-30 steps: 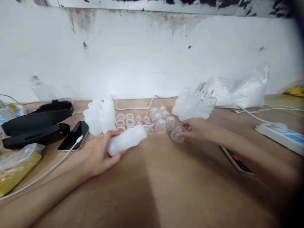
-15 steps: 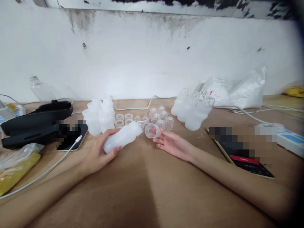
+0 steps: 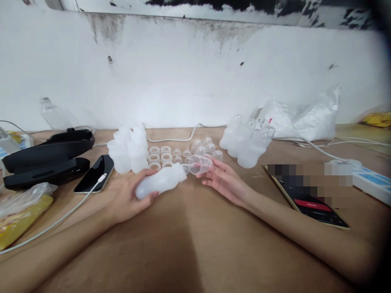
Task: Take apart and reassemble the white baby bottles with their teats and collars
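Note:
My left hand [image 3: 130,199] is wrapped around a translucent white baby bottle [image 3: 160,182], tilted with its top pointing right. A clear nipple [image 3: 187,168] sticks out of the bottle's collar and reaches into the mouth of a clear dome cap [image 3: 200,164]. The fingertips of my right hand [image 3: 227,179] grip that cap from its far right end. Behind the hands lie white rings [image 3: 154,158], small clear nipples [image 3: 177,153] and several more dome caps [image 3: 217,155].
Uncapped bottles [image 3: 122,152] stand at the left, capped bottles [image 3: 249,146] at the right. A phone [image 3: 94,175] with a white cable and a black headset-like object [image 3: 49,150] lie left. On the right are a tablet-like device [image 3: 314,203], a power strip [image 3: 372,181] and plastic bags [image 3: 317,118].
The cap has turned to face the bottle, and the nipple now enters its mouth. The bottle has tipped lower, closer to horizontal. Both hands keep their holds.

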A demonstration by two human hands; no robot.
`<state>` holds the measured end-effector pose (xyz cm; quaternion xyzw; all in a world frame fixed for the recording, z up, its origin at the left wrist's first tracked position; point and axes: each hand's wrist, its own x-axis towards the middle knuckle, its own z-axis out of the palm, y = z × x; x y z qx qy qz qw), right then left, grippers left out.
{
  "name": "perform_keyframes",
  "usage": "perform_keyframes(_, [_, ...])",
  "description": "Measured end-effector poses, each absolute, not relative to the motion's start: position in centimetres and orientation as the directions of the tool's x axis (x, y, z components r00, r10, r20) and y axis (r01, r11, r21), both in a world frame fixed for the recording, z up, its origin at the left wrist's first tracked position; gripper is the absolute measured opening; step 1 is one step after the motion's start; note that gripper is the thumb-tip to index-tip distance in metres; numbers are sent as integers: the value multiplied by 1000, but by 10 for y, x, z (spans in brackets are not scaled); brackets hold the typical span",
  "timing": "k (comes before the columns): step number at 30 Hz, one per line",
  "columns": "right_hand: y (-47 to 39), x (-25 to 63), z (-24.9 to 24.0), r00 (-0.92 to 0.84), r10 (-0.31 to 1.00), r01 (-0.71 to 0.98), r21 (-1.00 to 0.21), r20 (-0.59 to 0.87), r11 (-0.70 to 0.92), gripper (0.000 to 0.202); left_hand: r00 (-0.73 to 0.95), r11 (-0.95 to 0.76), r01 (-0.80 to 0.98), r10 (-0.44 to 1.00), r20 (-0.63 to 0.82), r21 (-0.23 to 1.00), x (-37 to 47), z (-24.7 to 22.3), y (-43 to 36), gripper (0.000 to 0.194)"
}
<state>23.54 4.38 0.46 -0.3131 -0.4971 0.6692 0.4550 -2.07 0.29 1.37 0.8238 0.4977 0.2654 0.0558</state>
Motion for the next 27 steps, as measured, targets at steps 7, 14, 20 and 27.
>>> perform_keyframes(7, [29,226,4,-362,919,-33,-988,155,153,33,459,-588,727,800,386,355,-22,11,3,35])
perform_keyframes(14, [28,232,5,-407,902,78,-979,143,190,40,501,-616,713,781,371,335,-19,12,0,40])
perform_keyframes(20, [29,236,9,-427,894,117,-971,139,207,43,540,-626,739,771,337,248,-19,26,-2,42])
perform_keyframes(27, [29,240,11,-472,873,172,-959,122,227,44,573,-643,715,764,296,276,-19,33,-3,43])
